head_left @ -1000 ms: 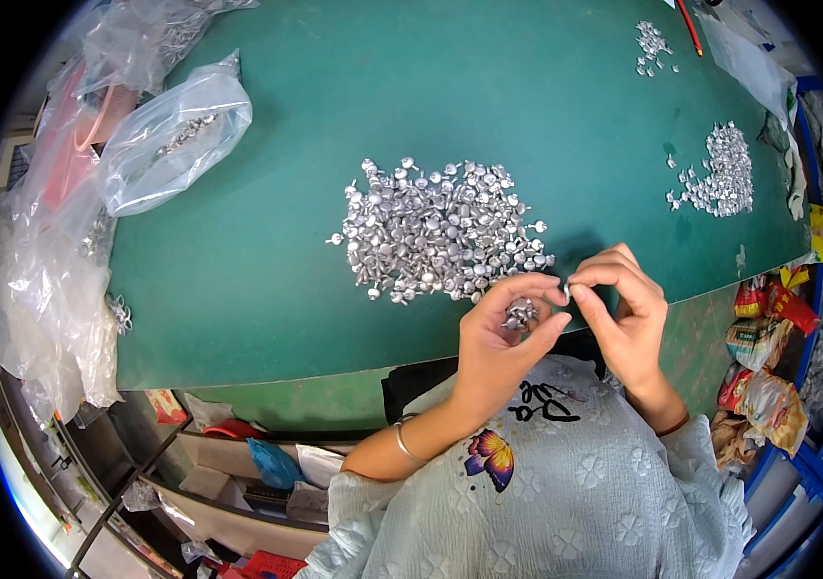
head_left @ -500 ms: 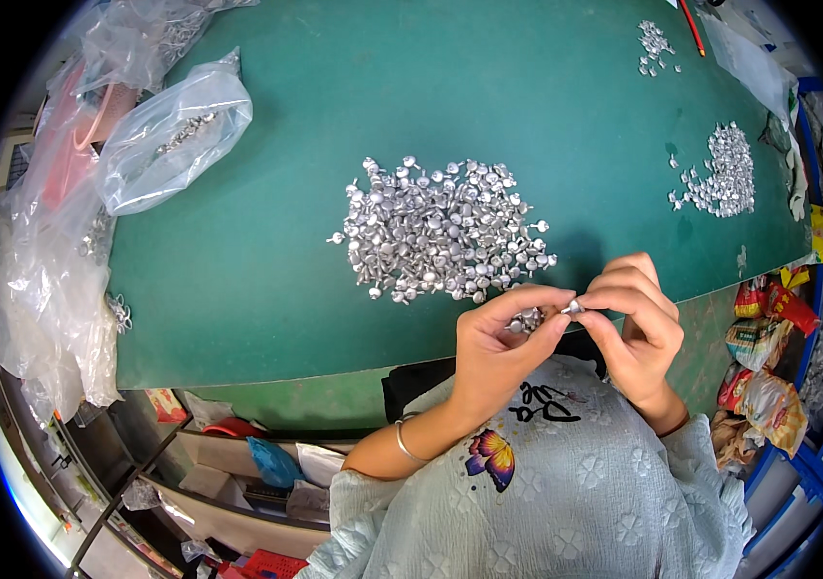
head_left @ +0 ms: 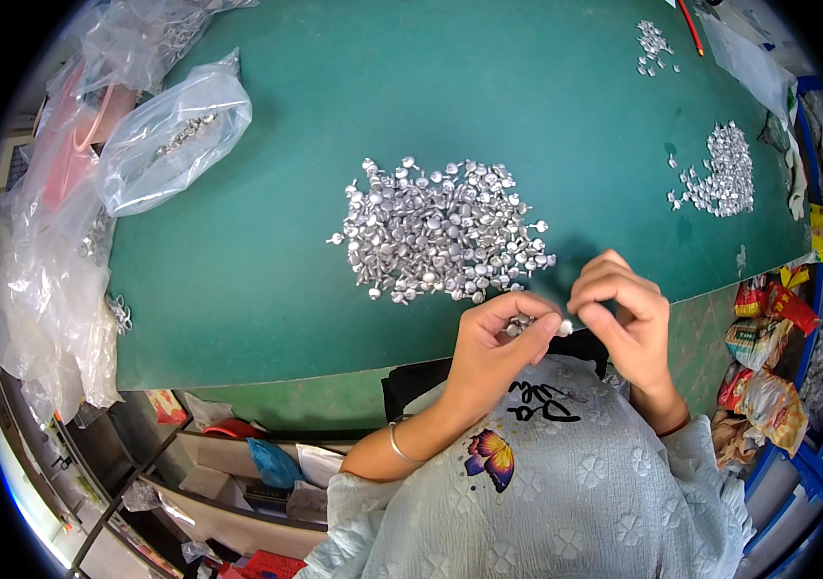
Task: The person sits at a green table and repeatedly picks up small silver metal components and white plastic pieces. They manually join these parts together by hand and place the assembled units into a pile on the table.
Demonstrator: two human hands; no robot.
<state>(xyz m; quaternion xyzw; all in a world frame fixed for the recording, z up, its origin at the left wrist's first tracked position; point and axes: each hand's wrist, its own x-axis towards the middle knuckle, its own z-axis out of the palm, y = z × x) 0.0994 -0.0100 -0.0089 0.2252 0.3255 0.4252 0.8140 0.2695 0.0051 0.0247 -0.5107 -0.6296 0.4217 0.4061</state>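
While the left hand [head_left: 493, 338] cups several studs, one stud [head_left: 563, 328] sits pinched at its fingertips. Just right of that stud, the right hand [head_left: 628, 318] curls narrow; the pile [head_left: 440, 232] lies beyond.

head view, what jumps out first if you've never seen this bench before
The big heap of small silver metal pieces in the middle of the green table catches the eye first. Just below it, at the near edge, the left hand cups a few of those pieces while the right hand meets it fingertip to fingertip around one small piece. A smaller silver pile lies at the right, and clear plastic bags crowd the left.
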